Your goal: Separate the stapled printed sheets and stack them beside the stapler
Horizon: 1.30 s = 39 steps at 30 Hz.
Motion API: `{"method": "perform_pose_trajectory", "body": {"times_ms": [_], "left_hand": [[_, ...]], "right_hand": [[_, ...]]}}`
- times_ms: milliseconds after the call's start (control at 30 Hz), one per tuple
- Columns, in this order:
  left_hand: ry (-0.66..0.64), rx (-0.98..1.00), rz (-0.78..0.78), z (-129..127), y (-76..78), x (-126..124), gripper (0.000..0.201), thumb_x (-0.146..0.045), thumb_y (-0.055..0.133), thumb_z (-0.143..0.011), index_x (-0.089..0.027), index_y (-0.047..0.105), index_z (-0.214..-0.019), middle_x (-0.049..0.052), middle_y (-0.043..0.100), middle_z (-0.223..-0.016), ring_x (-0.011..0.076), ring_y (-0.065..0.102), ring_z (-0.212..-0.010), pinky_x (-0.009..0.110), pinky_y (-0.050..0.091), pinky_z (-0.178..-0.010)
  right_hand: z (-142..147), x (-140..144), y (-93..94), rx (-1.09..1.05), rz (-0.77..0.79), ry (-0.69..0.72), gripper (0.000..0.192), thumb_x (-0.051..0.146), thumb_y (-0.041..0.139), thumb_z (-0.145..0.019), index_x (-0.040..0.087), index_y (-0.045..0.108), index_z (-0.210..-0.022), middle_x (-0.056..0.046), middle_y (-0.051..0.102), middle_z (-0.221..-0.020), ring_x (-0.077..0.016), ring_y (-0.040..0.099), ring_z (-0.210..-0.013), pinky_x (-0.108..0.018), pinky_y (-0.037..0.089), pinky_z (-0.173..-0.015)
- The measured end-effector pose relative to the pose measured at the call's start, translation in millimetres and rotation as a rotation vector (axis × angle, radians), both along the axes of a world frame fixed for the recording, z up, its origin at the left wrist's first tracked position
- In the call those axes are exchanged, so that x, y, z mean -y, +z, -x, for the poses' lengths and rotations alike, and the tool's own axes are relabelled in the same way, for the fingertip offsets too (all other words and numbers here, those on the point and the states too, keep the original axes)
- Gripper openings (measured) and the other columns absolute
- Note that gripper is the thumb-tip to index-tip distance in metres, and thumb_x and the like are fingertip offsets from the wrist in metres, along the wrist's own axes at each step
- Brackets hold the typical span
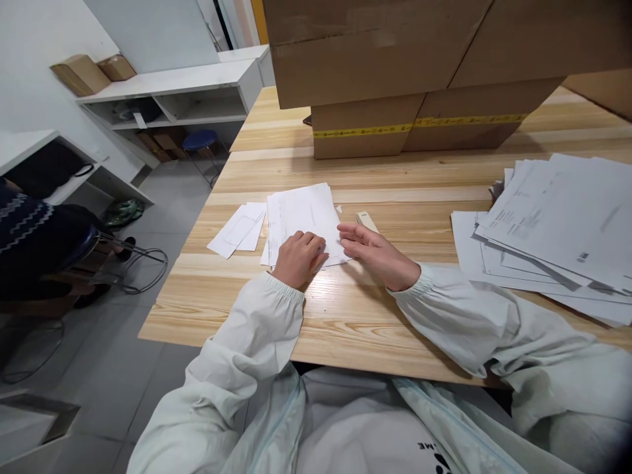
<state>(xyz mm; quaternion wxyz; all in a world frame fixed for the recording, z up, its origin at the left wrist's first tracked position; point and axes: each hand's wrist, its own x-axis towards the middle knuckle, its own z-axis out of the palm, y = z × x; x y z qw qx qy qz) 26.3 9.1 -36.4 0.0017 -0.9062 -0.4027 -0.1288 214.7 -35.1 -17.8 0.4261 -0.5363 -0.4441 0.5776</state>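
On the light wood-grain bench (207,299), toward its left edge, lies a rectangular white printed-paper stack (299,207). The left hand (299,257) curls over it, apparently steadying; any pinch, I cannot tell. The right hand (375,253), fingers extended, empty, flanks it, perhaps as guide.

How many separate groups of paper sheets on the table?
3: small slips on the left, a middle stack with the left hand over its near edge, a larger pile right. Cardboard boxes may hide more.
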Motion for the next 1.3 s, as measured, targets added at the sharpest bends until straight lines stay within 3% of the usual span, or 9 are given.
{"method": "perform_pose_trajectory", "body": {"times_ms": [400, 700, 933, 1033, 1133, 1233, 1300], "left_hand": [[0.012, 0.014, 0.056, -3.0, 3.5, 1.8, 0.027, -0.040, 0.059, -0.090, -0.019, 0.064, -0.107, 0.009, 0.068, -0.102, 0.0264, 0.056, -0.096, 0.038, 0.041, -0.079], [0.022, 0.025, 0.031, -2.9, 2.4, 3.4, 0.028, -0.043, 0.058, -0.091, -0.020, 0.064, -0.105, 0.007, 0.068, -0.100, 0.0249, 0.055, -0.093, 0.037, 0.041, -0.077], [0.033, 0.033, 0.045, -3.1, 5.3, 3.4, 0.029, -0.046, 0.060, -0.089, -0.020, 0.064, -0.102, 0.007, 0.068, -0.099, 0.0246, 0.056, -0.092, 0.036, 0.041, -0.076], [0.036, 0.106, 0.050, -1.3, 0.8, -0.1, 0.025, -0.042, 0.057, -0.091, -0.021, 0.065, -0.102, 0.007, 0.070, -0.097, 0.0234, 0.058, -0.091, 0.034, 0.041, -0.076], [0.108, 0.249, 0.085, 0.4, -3.9, -3.0, 0.024, -0.035, 0.048, -0.096, -0.021, 0.067, -0.090, 0.005, 0.071, -0.083, 0.0197, 0.058, -0.079, 0.031, 0.039, -0.069], [0.228, 0.432, 0.115, -0.3, -1.9, 0.5, 0.031, -0.035, 0.044, -0.096, -0.021, 0.067, -0.080, 0.002, 0.066, -0.068, 0.0154, 0.055, -0.063, 0.029, 0.035, -0.062], [0.228, 0.544, 0.139, -2.3, 2.4, 6.5, 0.030, -0.036, 0.047, -0.094, -0.021, 0.067, -0.078, 0.002, 0.067, -0.069, 0.0148, 0.056, -0.063, 0.029, 0.038, -0.064]], "right_hand": [[5.7, 5.4, -0.4, 0.046, -0.056, 0.002, 0.044, 0.034, 0.064, -0.081, 0.025, 0.058, -0.124, -0.006, 0.053, -0.141, -0.0207, 0.047, -0.134, -0.042, 0.032, -0.117], [10.0, 4.7, 6.2, -0.094, 0.073, -0.050, 0.045, 0.031, 0.066, -0.080, 0.024, 0.057, -0.123, -0.010, 0.052, -0.139, -0.0206, 0.043, -0.137, -0.043, 0.036, -0.114], [14.0, -2.4, 13.3, -0.194, 0.157, -0.120, 0.042, 0.025, 0.067, -0.076, 0.020, 0.059, -0.117, -0.010, 0.055, -0.130, -0.0208, 0.056, -0.121, -0.039, 0.043, -0.110], [12.5, -5.2, 14.8, -0.229, 0.161, -0.122, 0.040, 0.024, 0.066, -0.076, 0.020, 0.059, -0.115, -0.009, 0.060, -0.122, -0.0204, 0.061, -0.112, -0.040, 0.044, -0.109], [11.8, -6.7, 14.2, -0.235, 0.120, -0.129, 0.037, 0.027, 0.065, -0.078, 0.022, 0.060, -0.114, -0.008, 0.060, -0.124, -0.0202, 0.061, -0.111, -0.040, 0.047, -0.107], [14.1, -6.5, 11.4, -0.245, 0.101, -0.154, 0.033, 0.032, 0.063, -0.082, 0.023, 0.060, -0.114, -0.008, 0.061, -0.124, -0.0198, 0.062, -0.110, -0.039, 0.049, -0.104], [17.0, -6.0, 7.7, -0.270, 0.120, -0.158, 0.032, 0.035, 0.060, -0.085, 0.022, 0.060, -0.114, -0.008, 0.063, -0.120, -0.0195, 0.062, -0.109, -0.039, 0.050, -0.103]]}}
